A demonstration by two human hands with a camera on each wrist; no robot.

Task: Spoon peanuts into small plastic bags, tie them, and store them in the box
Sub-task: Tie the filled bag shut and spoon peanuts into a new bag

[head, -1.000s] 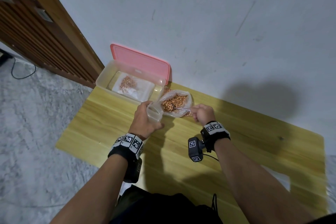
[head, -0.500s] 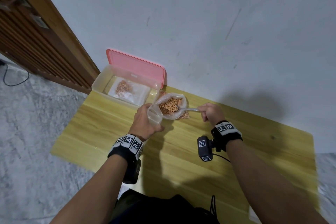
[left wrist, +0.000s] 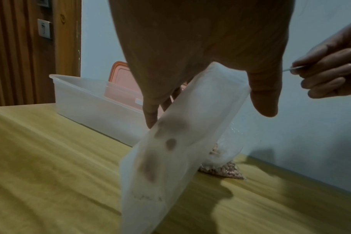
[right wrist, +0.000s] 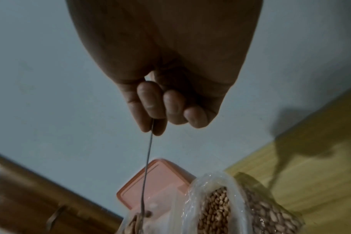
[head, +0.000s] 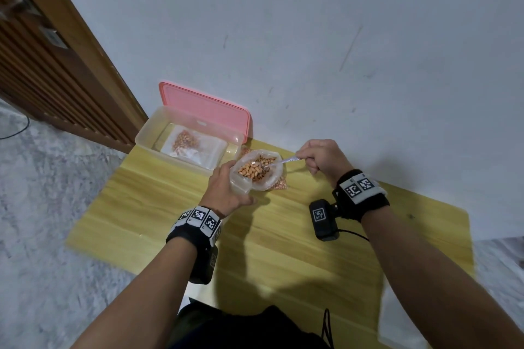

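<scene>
- Left hand [head: 226, 190] pinches a small plastic bag [left wrist: 170, 158] above the table [head: 283, 249]
- Right hand [head: 320, 159] grips a spoon [head: 280, 162], its bowl in the peanut bag [head: 259, 170]

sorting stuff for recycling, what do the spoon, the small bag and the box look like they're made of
Spoon: thin, shiny and silvery, probably metal.
Small bag: soft, cloudy plastic film; peanuts show through as dark blurs.
Box: stiff, frosted, translucent plastic, judging by its moulded rim. Its lid looks like opaque pink plastic.
</scene>
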